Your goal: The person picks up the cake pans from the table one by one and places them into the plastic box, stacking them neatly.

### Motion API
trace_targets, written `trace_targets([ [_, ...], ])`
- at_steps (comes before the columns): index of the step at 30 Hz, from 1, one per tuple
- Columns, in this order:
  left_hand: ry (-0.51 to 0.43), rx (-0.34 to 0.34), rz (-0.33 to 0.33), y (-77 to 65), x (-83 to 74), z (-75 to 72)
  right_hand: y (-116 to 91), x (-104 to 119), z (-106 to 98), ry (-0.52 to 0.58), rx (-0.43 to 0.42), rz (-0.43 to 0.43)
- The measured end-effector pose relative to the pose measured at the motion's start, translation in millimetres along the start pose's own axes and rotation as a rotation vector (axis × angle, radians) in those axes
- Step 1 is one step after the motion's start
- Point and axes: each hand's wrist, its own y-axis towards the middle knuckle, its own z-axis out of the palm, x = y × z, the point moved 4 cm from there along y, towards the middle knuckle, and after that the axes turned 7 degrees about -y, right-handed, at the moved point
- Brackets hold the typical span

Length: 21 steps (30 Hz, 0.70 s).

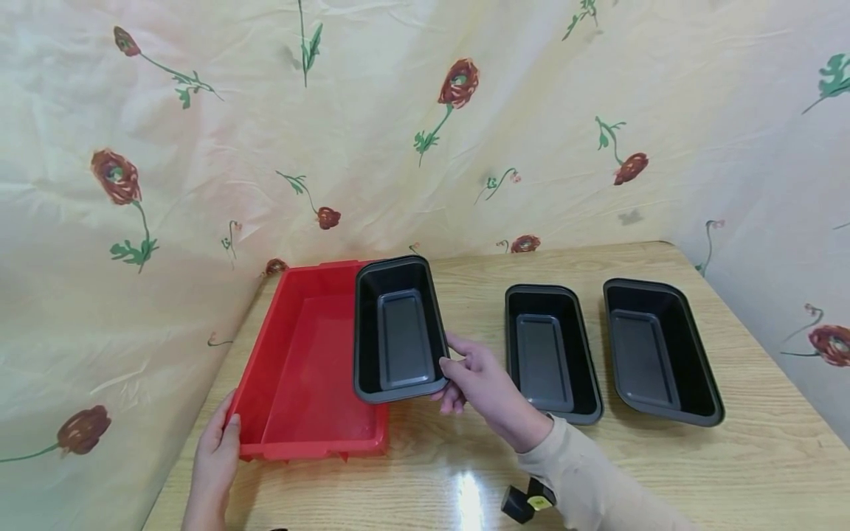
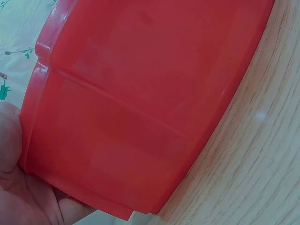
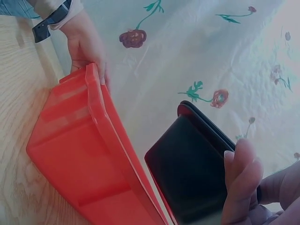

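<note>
A red plastic tray (image 1: 319,354) with raised walls sits at the left of the table. My left hand (image 1: 215,457) grips its near left corner, thumb over the rim; in the left wrist view that hand (image 2: 28,183) holds the tray's (image 2: 131,103) edge from outside. In my right hand (image 1: 485,383) is a black loaf pan (image 1: 405,332), pinched at its near right rim with the thumb on top. The pan overlaps the tray's right side in the head view. Seen from the right wrist, the pan (image 3: 192,164) is tilted close beside the tray wall (image 3: 93,150).
Two more black loaf pans stand to the right, one in the middle (image 1: 544,354) and one farther right (image 1: 657,346). A floral cloth (image 1: 398,147) hangs behind the wooden table (image 1: 425,472). A small black wrist device (image 1: 527,501) shows by the right sleeve (image 1: 584,472).
</note>
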Motion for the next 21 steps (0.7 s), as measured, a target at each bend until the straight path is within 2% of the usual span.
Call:
trace_targets([
  [21,0.011,-0.008,0.005,0.4,0.3,0.9,9,-5,16,0.020,0.042,0.019],
])
